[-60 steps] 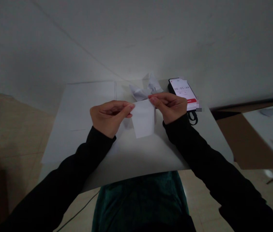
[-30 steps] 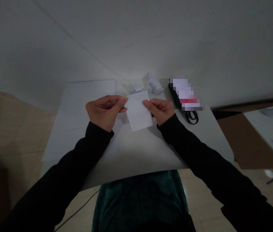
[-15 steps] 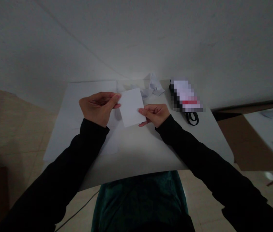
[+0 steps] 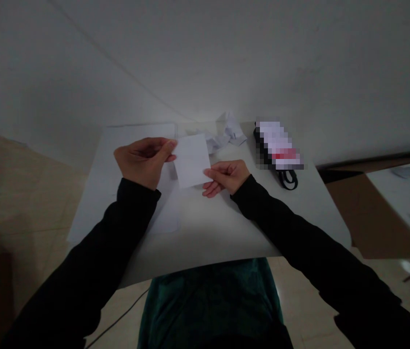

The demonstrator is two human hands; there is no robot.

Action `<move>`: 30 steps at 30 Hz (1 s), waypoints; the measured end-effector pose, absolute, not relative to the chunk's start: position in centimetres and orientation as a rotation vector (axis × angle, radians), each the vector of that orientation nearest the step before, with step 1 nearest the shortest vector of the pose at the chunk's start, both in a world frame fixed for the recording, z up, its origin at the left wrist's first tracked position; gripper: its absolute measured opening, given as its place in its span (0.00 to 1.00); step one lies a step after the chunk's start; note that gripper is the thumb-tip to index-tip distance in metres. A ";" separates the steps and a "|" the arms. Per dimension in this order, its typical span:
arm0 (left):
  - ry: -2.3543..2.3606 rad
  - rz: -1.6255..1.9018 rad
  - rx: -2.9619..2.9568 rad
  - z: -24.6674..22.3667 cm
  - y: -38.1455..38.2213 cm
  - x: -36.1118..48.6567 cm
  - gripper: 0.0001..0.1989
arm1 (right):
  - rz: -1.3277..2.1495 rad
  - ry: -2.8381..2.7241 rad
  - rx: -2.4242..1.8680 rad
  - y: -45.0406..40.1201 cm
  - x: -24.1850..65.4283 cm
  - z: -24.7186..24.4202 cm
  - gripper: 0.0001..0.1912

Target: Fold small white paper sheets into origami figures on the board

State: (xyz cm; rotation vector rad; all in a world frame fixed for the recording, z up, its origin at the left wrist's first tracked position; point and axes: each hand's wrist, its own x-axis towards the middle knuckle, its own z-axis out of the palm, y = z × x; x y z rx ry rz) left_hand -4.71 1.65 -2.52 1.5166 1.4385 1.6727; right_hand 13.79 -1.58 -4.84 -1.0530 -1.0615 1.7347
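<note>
A small white rectangle of paper (image 4: 192, 161) is held up above the table between my hands. My left hand (image 4: 145, 160) pinches its upper left edge between thumb and fingers. At its lower right corner, my right hand (image 4: 228, 176) grips it with the thumb in front and fingers behind. Beyond the paper lie folded white paper pieces (image 4: 232, 131), one standing in a pointed shape. Large white sheets (image 4: 94, 179) lie under and beside my left hand and forearm.
The white table (image 4: 223, 232) stands against a grey wall. At its back right lies a blurred-out white and red item (image 4: 279, 145) with a black strap (image 4: 289, 179). A second white-topped table (image 4: 408, 189) with paper on it stands to the right. A cable (image 4: 118, 320) runs along the floor.
Both hands and the paper have shifted slightly left. The lower fingers of my right hand have spread a little below the paper's corner.
</note>
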 end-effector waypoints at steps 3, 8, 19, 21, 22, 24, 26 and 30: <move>1.456 1.701 1.487 -2.1 1.6 -4.8 0.06 | 1.725 -1.152 -1.056 -1.9 13.7 -4.8 0.20; 1.448 1.723 1.359 -1.8 1.9 -5.1 0.06 | 1.638 -1.313 -1.049 -2.3 13.6 -4.5 0.27; 1.365 1.680 1.206 -2.7 1.7 -4.1 0.07 | 1.554 -1.585 -1.006 -2.2 15.2 -3.3 0.29; 1.379 1.661 1.229 -3.1 1.7 -4.0 0.07 | 1.456 -1.654 -1.112 -2.3 15.2 -3.3 0.33; 1.391 1.649 1.244 -3.2 1.7 -4.0 0.07 | 1.400 -1.665 -1.176 -2.3 15.2 -3.2 0.34; 1.400 1.623 1.305 -3.1 1.6 -4.2 0.09 | 1.317 -1.685 -1.263 -2.5 15.0 -3.1 0.37; 1.392 1.624 1.495 -2.5 1.3 -4.6 0.11 | 1.310 -1.744 -1.265 -2.7 14.9 -2.9 0.37; 1.146 1.503 2.379 -0.4 0.3 -5.2 0.25 | 1.495 -2.000 -1.078 -3.3 15.1 -2.8 0.36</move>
